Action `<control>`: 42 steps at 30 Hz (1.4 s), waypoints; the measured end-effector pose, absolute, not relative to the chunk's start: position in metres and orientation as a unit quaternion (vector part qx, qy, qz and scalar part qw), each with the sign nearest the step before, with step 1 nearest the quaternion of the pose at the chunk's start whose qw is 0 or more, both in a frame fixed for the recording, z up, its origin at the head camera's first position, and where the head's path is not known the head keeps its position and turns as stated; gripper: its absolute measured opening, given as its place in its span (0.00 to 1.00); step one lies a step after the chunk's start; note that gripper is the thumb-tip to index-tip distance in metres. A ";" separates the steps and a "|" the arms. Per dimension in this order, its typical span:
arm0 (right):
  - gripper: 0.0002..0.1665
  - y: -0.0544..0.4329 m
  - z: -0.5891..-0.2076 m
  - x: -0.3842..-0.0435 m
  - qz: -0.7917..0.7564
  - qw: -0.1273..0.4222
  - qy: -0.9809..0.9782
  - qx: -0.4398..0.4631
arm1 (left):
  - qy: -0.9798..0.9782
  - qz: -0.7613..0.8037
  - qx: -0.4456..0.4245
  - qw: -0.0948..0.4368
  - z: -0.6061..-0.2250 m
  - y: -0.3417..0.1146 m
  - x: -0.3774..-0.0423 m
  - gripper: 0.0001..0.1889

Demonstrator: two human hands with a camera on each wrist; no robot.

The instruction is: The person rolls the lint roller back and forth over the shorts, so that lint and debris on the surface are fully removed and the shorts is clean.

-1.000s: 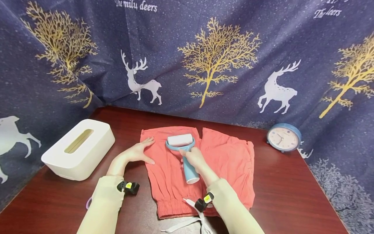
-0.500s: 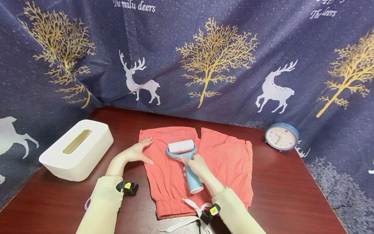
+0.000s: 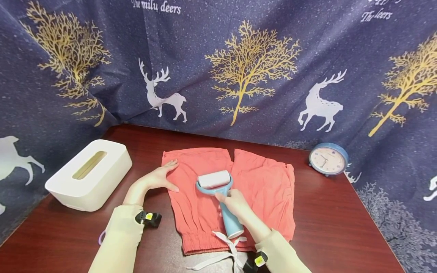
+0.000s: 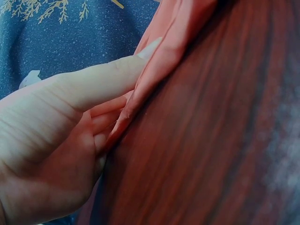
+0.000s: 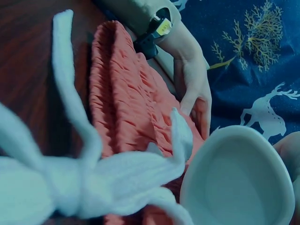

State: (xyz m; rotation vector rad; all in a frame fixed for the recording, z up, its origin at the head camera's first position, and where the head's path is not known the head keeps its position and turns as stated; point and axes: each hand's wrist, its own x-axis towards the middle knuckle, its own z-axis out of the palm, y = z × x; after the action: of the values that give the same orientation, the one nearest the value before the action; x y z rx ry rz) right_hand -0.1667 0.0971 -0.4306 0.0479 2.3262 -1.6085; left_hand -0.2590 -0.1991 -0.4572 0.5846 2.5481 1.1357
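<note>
A pair of coral-red shorts (image 3: 263, 185) lies flat on the table, its gathered waistband toward me and a white drawstring (image 3: 232, 246) trailing off it. My right hand (image 3: 235, 203) grips the blue handle of a lint roller (image 3: 214, 179), whose white roll sits over the left leg of the shorts. In the right wrist view the handle's hollow end (image 5: 239, 183) faces the camera. My left hand (image 3: 158, 178) rests with spread fingers on the left edge of the shorts. The left wrist view shows its thumb (image 4: 108, 79) lying along the fabric edge.
A white tissue box (image 3: 92, 174) stands at the left of the dark red wooden table (image 3: 327, 220). Toward the back right is a round blue alarm clock (image 3: 329, 159). A navy cloth (image 3: 198, 76) with deer and trees hangs behind the table.
My right hand has drawn the lint roller toward me and slightly right over the left leg of the shorts. The left hand has stayed in place on the fabric.
</note>
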 end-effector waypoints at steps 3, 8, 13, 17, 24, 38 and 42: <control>0.17 0.099 -0.429 -0.162 -0.558 0.152 0.816 0.013 | 0.884 0.396 0.202 0.145 -0.457 -0.200 -0.259 0.57; 0.17 0.102 -0.428 -0.153 -0.560 0.155 0.814 0.009 | 0.884 0.396 0.201 0.147 -0.458 -0.200 -0.260 0.58; 0.18 0.107 -0.426 -0.143 -0.565 0.159 0.810 -0.001 | 0.883 0.396 0.202 0.148 -0.459 -0.200 -0.261 0.58; 0.19 0.112 -0.426 -0.138 -0.566 0.165 0.808 -0.008 | 0.882 0.397 0.205 0.150 -0.460 -0.200 -0.261 0.58; 0.21 0.120 -0.426 -0.128 -0.570 0.180 0.801 -0.018 | 0.883 0.396 0.205 0.149 -0.460 -0.200 -0.261 0.58; 0.20 0.146 -0.426 -0.096 -0.557 0.223 0.799 -0.034 | 0.883 0.396 0.201 0.151 -0.456 -0.199 -0.260 0.58; 0.19 0.152 -0.425 -0.090 -0.553 0.223 0.801 -0.043 | 0.881 0.401 0.203 0.151 -0.457 -0.199 -0.260 0.58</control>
State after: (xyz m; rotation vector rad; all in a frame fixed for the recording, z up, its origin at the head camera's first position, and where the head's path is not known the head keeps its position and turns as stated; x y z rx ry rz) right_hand -0.0903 0.1518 -0.4250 -0.1175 2.2136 -1.5285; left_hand -0.2600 -0.1987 -0.4570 0.5832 2.5278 1.1499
